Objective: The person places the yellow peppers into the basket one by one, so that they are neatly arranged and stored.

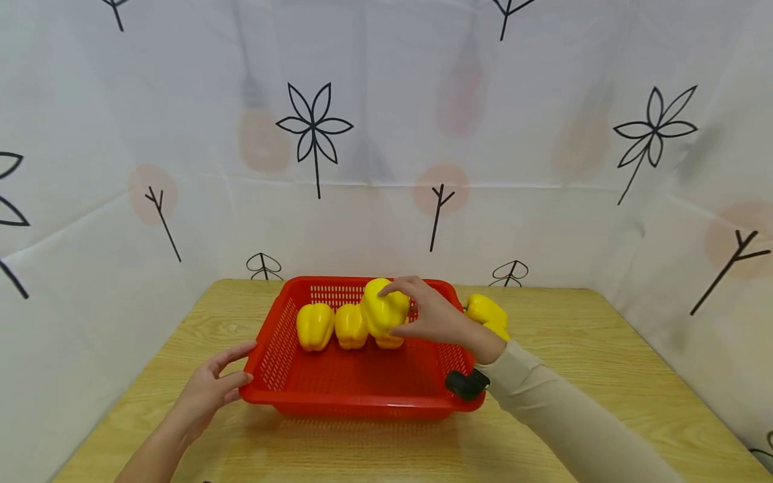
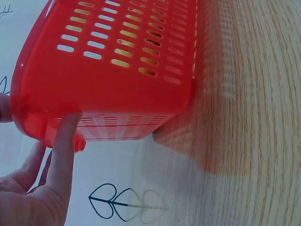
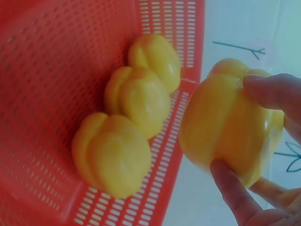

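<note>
A red plastic basket [image 1: 362, 400] with slotted walls stands on the table. Inside, three yellow bell peppers sit in a row along the back wall, among them the leftmost pepper [image 1: 315, 327] and the middle pepper [image 1: 351, 327]. My right hand [image 1: 431, 312] grips another yellow bell pepper [image 3: 230, 125] between thumb and fingers, raised above the row. In the head view this held pepper overlaps the rightmost one and hides most of it. At the basket's near left corner, my left hand [image 1: 208, 386] holds the rim, fingers and thumb around it.
Two more yellow bell peppers [image 1: 486, 310] lie on the wooden table [image 1: 561, 349] just right of the basket, partly hidden by the right arm. A black wrist camera [image 1: 467, 384] shows by the right wrist. Behind the table hangs a white patterned cloth [image 1: 386, 221].
</note>
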`<state>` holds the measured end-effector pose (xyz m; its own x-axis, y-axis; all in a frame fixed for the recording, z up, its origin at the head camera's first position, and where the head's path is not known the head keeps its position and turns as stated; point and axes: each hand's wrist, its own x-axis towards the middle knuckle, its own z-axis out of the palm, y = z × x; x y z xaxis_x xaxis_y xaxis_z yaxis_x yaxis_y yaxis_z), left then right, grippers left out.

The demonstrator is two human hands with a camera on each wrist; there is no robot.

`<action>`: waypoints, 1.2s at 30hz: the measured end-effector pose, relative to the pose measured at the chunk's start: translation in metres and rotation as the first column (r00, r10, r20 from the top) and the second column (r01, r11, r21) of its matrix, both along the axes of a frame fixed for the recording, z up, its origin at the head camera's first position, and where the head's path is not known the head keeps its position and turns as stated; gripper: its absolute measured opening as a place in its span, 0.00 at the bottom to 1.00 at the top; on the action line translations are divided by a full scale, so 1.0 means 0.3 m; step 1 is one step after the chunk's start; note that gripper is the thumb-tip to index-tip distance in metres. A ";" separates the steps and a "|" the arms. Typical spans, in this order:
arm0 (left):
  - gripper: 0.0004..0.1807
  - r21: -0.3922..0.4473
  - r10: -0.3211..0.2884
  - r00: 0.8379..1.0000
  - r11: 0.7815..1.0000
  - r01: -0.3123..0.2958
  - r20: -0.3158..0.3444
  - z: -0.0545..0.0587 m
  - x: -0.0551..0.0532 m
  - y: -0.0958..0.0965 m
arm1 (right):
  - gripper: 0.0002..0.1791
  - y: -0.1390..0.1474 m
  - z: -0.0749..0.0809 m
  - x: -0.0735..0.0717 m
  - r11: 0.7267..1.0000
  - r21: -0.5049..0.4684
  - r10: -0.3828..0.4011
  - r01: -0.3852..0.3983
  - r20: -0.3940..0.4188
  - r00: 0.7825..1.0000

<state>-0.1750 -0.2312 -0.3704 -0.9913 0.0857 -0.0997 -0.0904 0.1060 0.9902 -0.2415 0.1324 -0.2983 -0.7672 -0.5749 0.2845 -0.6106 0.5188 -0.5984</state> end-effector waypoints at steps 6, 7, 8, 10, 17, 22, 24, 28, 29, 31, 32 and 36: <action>0.34 -0.001 -0.001 1.000 1.000 0.001 -0.001 -0.001 -0.001 0.001 | 0.28 -0.049 -0.006 -0.017 0.999 0.011 0.034 -0.034 0.027 0.999; 0.34 0.000 -0.002 1.000 1.000 0.002 -0.002 -0.001 -0.001 0.000 | 0.28 -0.057 -0.007 -0.019 0.999 0.008 0.044 -0.044 0.037 0.998; 0.34 0.001 -0.002 1.000 1.000 0.002 -0.003 -0.002 -0.002 -0.001 | 0.28 -0.065 -0.009 -0.021 0.999 0.006 0.050 -0.051 0.046 0.998; 0.34 0.000 -0.003 1.000 1.000 0.003 -0.008 -0.003 -0.003 -0.002 | 0.28 -0.083 -0.012 -0.026 0.998 0.004 0.063 -0.064 0.058 0.996; 0.34 0.000 -0.008 1.000 1.000 0.008 -0.019 -0.006 -0.005 -0.007 | 0.27 -0.166 -0.024 -0.036 0.995 0.060 0.076 -0.081 0.085 0.993; 0.34 -0.001 -0.013 1.000 1.000 0.013 -0.018 -0.007 -0.007 -0.009 | 0.28 -0.224 -0.024 -0.037 0.985 0.129 0.100 -0.111 0.086 0.991; 0.34 -0.003 -0.012 1.000 1.000 0.012 -0.017 -0.008 -0.007 -0.010 | 0.28 -0.244 -0.025 -0.039 0.981 0.146 0.116 -0.129 0.091 0.989; 0.34 -0.002 -0.004 1.000 1.000 0.004 -0.012 -0.008 -0.006 -0.011 | 0.28 -0.278 -0.038 -0.052 0.968 0.181 0.162 -0.175 0.085 0.983; 0.34 -0.004 -0.003 1.000 1.000 0.003 -0.012 -0.008 -0.006 -0.011 | 0.28 -0.284 -0.042 -0.055 0.963 0.193 0.174 -0.187 0.086 0.981; 0.34 -0.004 0.001 1.000 1.000 -0.001 -0.009 -0.009 -0.007 -0.012 | 0.28 -0.295 -0.050 -0.062 0.954 0.217 0.191 -0.207 0.093 0.977; 0.34 -0.004 0.002 1.000 1.000 -0.002 -0.007 -0.009 -0.007 -0.012 | 0.28 -0.300 -0.053 -0.066 0.948 0.231 0.199 -0.217 0.099 0.975; 0.34 -0.003 0.002 1.000 1.000 -0.002 -0.001 -0.006 -0.009 -0.009 | 0.27 -0.314 -0.062 -0.077 0.915 0.317 0.216 -0.249 0.135 0.967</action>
